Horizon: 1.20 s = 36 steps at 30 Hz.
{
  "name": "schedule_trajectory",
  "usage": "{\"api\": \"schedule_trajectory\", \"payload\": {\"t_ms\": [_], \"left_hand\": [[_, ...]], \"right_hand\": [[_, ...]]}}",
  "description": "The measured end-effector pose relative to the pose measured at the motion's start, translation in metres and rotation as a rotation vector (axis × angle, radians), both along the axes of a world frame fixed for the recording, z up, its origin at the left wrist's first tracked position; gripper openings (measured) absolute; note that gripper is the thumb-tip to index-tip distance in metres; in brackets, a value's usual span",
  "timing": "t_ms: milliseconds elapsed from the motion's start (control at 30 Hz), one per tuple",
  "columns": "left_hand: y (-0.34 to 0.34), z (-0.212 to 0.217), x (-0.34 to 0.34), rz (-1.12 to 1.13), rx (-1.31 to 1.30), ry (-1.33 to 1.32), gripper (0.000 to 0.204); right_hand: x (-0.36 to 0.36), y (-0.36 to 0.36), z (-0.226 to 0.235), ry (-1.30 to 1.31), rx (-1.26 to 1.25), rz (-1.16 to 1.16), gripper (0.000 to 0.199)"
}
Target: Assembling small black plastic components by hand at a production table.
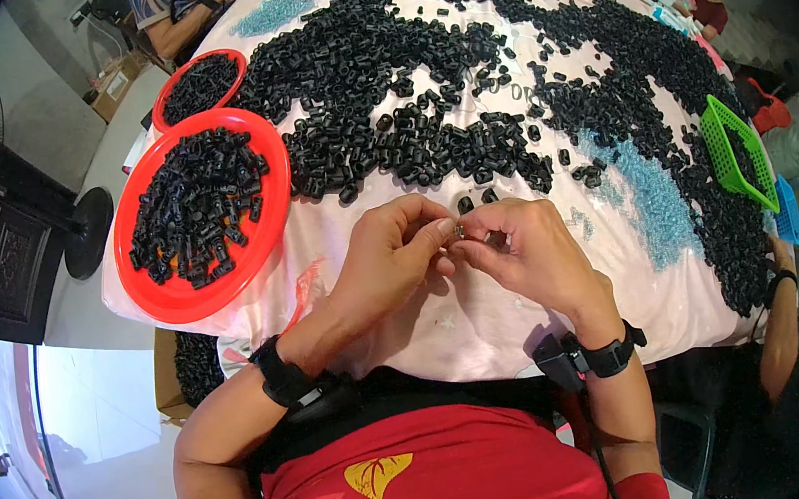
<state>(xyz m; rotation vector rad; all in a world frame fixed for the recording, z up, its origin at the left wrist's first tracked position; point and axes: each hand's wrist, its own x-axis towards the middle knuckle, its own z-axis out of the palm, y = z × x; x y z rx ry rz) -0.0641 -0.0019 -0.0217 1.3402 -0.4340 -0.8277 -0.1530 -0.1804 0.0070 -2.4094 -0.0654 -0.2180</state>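
My left hand (388, 253) and my right hand (533, 250) meet over the near part of the cloth-covered table, both closed in a pinch. Where the fingertips come together there is a tiny shiny piece (459, 231), too small to name. Something dark shows between the fingers of my right hand, mostly hidden. Just beyond the fingertips, a couple of small black plastic parts (465, 204) lie on the pale pink cloth (409, 321). A wide heap of such short, tube-like black parts (436, 144) spreads past my hands.
Left of my hands stands a red tray (279, 208) of black parts, with a smaller red tray (242, 72) behind it. Small clear-blue pieces (651, 206) lie to the right, near a green basket (761, 172). Other people sit around the table; a co-worker's arm (782, 330) reaches in at right.
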Motion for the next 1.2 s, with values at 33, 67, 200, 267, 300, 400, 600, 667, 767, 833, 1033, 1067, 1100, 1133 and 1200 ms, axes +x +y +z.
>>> {"api": "schedule_trajectory", "payload": {"t_ms": [33,67,200,267,300,400,600,667,767,833,1033,1067,1100,1133,1200], "left_hand": [[0.0,0.0,0.001,-0.001,0.0,0.0,0.017],[0.001,-0.001,0.002,-0.011,-0.005,-0.018,0.017],[0.001,0.0,0.001,-0.018,0.053,-0.115,0.017],[0.002,-0.007,0.0,-0.02,0.073,-0.227,0.019],[0.002,-0.01,0.0,-0.022,0.093,-0.338,0.022],[0.004,0.011,-0.003,-0.06,0.17,-0.334,0.033],[0.007,0.007,-0.001,-0.142,0.129,-0.055,0.03],[0.008,0.009,-0.002,-0.135,0.11,-0.029,0.03],[0.009,0.007,-0.003,-0.127,0.086,0.019,0.03],[0.009,0.007,-0.002,-0.129,0.084,0.043,0.03],[0.005,0.009,-0.006,-0.054,0.166,-0.197,0.03],[0.002,0.01,-0.01,-0.006,0.084,-0.157,0.029],[0.001,0.01,-0.012,0.043,0.003,-0.116,0.03],[0.002,0.009,-0.013,0.042,0.003,-0.116,0.03],[0.004,0.005,-0.014,-0.01,-0.148,-0.094,0.026]], "right_hand": [[0.0,0.0,-0.001,0.002,0.005,-0.015,0.014],[0.0,0.0,-0.001,0.001,0.006,-0.016,0.014],[-0.001,-0.001,0.003,-0.031,-0.016,0.0,0.014],[-0.002,-0.001,0.007,-0.044,-0.027,0.013,0.015],[-0.003,-0.002,0.01,-0.005,0.014,0.026,0.018],[-0.006,-0.005,0.019,0.073,0.092,0.045,0.023],[-0.006,-0.005,0.018,0.062,0.168,0.116,0.029],[-0.007,-0.002,0.02,0.013,0.192,0.123,0.03],[-0.007,-0.001,0.023,0.026,0.163,0.109,0.031],[-0.007,-0.002,0.023,0.015,0.139,0.12,0.028],[-0.007,0.004,0.021,-0.083,0.09,0.072,0.023],[-0.007,0.004,0.022,-0.083,0.09,0.073,0.023],[-0.007,0.004,0.024,-0.055,0.091,0.06,0.022],[-0.008,0.005,0.025,-0.028,0.092,0.047,0.022],[-0.008,0.003,0.028,-0.019,0.089,0.018,0.022]]}}
